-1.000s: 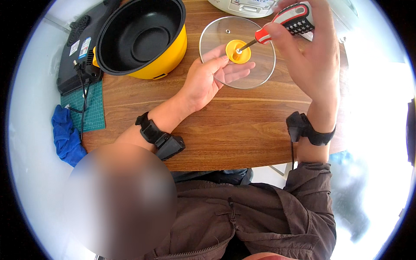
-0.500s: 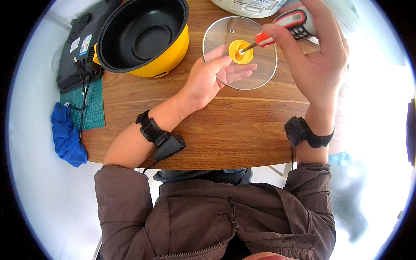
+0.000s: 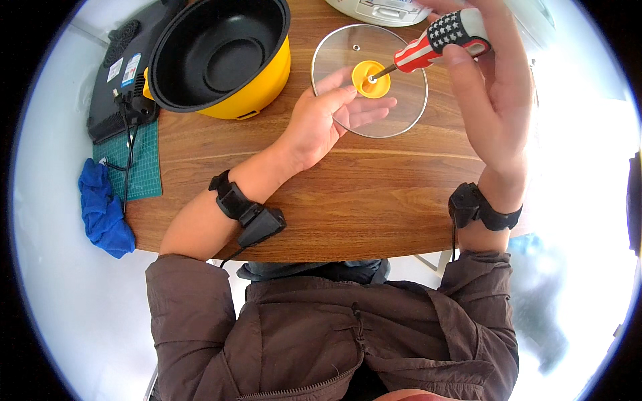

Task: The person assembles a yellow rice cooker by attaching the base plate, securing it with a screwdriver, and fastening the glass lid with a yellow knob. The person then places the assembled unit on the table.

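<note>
A round glass lid with a metal rim is held above the table by my left hand. Its thumb lies against the yellow knob at the lid's centre, and the other fingers show through the glass underneath. My right hand is closed round the handle of a screwdriver, which is red and white with a dark star-patterned part. The screwdriver slants down to the left, its tip at the screw in the middle of the knob.
A yellow pot with a black inside stands left of the lid. Behind it lies a black appliance with a cord, partly over a green cutting mat. A blue cloth hangs at the table's left edge. A white appliance stands at the back.
The screwdriver handle has turned, so its starred side now faces up. My right hand has rolled and shifted slightly, its thumb further along the handle. The left hand and lid are nearly still.
</note>
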The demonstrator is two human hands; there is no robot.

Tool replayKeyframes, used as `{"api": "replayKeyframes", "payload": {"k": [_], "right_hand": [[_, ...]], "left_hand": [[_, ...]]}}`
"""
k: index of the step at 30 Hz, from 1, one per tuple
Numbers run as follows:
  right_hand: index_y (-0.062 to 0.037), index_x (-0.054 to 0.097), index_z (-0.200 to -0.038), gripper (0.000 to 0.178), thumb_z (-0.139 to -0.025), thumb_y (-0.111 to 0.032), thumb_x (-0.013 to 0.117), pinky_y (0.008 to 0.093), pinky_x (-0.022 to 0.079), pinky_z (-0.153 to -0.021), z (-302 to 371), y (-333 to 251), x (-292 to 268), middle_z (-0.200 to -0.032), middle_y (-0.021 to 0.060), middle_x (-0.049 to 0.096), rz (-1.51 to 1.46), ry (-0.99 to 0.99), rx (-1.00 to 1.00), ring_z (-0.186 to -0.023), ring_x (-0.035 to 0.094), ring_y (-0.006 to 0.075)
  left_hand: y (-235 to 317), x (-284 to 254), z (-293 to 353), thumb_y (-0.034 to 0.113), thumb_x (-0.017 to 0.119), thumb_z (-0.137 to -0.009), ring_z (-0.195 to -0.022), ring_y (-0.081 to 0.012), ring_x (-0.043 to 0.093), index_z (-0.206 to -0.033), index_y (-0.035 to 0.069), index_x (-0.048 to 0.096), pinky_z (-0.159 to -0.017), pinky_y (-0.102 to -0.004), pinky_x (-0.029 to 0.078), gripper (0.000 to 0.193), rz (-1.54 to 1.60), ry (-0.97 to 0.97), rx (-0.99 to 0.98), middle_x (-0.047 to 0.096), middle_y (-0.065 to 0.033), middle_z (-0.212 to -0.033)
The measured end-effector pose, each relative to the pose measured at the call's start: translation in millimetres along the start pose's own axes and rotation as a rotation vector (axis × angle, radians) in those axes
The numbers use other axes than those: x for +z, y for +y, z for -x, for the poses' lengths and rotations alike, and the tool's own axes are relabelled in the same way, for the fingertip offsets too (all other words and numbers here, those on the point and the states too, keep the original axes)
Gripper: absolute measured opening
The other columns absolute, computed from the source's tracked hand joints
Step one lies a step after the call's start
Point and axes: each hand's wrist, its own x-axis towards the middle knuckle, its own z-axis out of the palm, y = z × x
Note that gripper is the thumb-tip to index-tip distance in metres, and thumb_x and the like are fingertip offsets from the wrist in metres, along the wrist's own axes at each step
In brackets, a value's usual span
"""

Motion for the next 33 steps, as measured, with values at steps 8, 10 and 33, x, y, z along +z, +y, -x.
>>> {"api": "replayKeyframes", "payload": {"k": [8,10,33], "right_hand": [[0.0009,0.051,-0.145,0.064,-0.084,0.003,0.071,0.0343,0.055,-0.090,-16,-46,-19,-0.114,0.0138,0.066,-0.289,0.069,0.409,-0.105,0.067,0.0229],[0.0008,0.052,-0.144,0.063,-0.084,0.002,0.073,0.0349,0.056,-0.090,-4,-17,-15,-0.112,0.0134,0.067,-0.220,-0.064,0.255,-0.104,0.067,0.0227],[0.0001,0.050,-0.142,0.065,-0.083,-0.001,0.078,0.0328,0.053,-0.092,-4,-37,-15,-0.125,0.0183,0.064,0.367,-0.104,0.075,-0.112,0.066,0.0248]], "left_hand": [[-2,4,-6,0.012,0.032,-0.108,-0.134,-0.0400,0.057,-0.152,-0.004,0.037,-0.119,-0.0448,0.042,0.047,-0.003,-0.026,-0.028,0.052,-0.0199,-0.149],[0,0,-1,0.012,0.032,-0.108,-0.134,-0.0401,0.057,-0.153,-0.004,0.036,-0.119,-0.0448,0.042,0.047,0.008,-0.006,-0.010,0.052,-0.0199,-0.150],[-3,1,-3,0.014,0.034,-0.109,-0.132,-0.0411,0.058,-0.154,-0.003,0.034,-0.115,-0.0428,0.047,0.048,-0.033,-0.032,-0.003,0.051,-0.0188,-0.150]]}}
